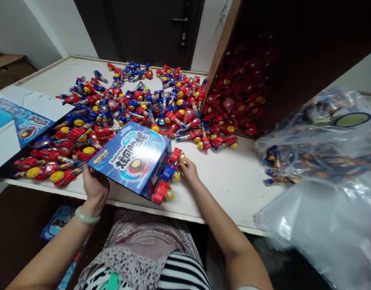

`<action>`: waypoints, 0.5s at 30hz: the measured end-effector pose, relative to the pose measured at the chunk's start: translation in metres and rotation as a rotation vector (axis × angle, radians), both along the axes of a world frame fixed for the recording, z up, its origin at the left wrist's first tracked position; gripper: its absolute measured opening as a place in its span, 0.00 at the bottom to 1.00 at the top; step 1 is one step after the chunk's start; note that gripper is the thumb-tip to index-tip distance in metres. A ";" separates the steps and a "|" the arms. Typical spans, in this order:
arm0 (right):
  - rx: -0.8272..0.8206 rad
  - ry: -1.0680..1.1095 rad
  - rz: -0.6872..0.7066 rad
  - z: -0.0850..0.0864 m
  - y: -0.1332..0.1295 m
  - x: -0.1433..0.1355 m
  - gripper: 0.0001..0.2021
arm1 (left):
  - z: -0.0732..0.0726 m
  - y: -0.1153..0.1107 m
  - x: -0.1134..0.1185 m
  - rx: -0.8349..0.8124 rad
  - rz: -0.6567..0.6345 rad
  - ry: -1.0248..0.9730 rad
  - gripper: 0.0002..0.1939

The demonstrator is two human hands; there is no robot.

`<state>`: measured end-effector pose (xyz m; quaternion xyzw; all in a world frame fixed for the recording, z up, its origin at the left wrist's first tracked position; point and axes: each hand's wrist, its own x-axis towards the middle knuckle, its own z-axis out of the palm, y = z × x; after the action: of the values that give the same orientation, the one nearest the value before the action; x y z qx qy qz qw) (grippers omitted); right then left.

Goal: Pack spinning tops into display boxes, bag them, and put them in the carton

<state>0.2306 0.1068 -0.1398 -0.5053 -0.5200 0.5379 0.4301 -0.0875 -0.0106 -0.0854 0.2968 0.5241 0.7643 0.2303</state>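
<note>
And here we are with the blue box (132, 157), tilted over the white table (224, 181), and this is the thing we have in hand. At its right end there are three toys (169, 171), red, blue and red with yellow parts, close up against the cardboard; whether they poke out of it or only lean on it, we cannot tell. How far along are we? Those three are lined up at the box, but plenty lie loose: a big pile (137, 104) spreads beyond the box, and more toys (63, 147) crowd to its left, by a printed carton (34, 121). How full our box is inside, we cannot see.

Now the grip! Our left hand (96, 187) is closed on the box's near left corner, thumb and fingers bent around the edge. Our right hand (190, 171) is just off the box's right end, fingers bent and reaching the yellow part of the farthest toy there; they touch it, yet whether they pinch it we cannot tell. Well to the right of the box sits a clear plastic bag (318, 141), with packets showing through.
</note>
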 end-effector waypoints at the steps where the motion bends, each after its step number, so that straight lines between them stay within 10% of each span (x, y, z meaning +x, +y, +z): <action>1: -0.018 0.038 -0.011 0.000 0.011 -0.005 0.18 | -0.006 -0.017 0.003 -0.039 0.000 0.040 0.20; 4: -0.051 0.110 -0.065 0.007 0.036 0.004 0.22 | -0.023 -0.071 0.028 -0.221 -0.092 0.131 0.18; 8: -0.036 0.095 -0.242 0.017 0.032 0.064 0.26 | -0.030 -0.110 0.059 -0.273 -0.617 0.419 0.26; 13: 0.007 0.010 -0.444 0.012 -0.052 0.098 0.29 | -0.015 -0.031 0.045 -0.199 -0.146 0.220 0.20; 15: -0.024 0.032 -0.420 0.006 -0.088 0.076 0.31 | -0.011 0.013 0.040 -0.251 -0.220 -0.027 0.22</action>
<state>0.3070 0.0190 -0.1340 -0.5992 -0.3898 0.4504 0.5350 -0.0471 0.0022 -0.0965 0.3112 0.5765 0.6670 0.3549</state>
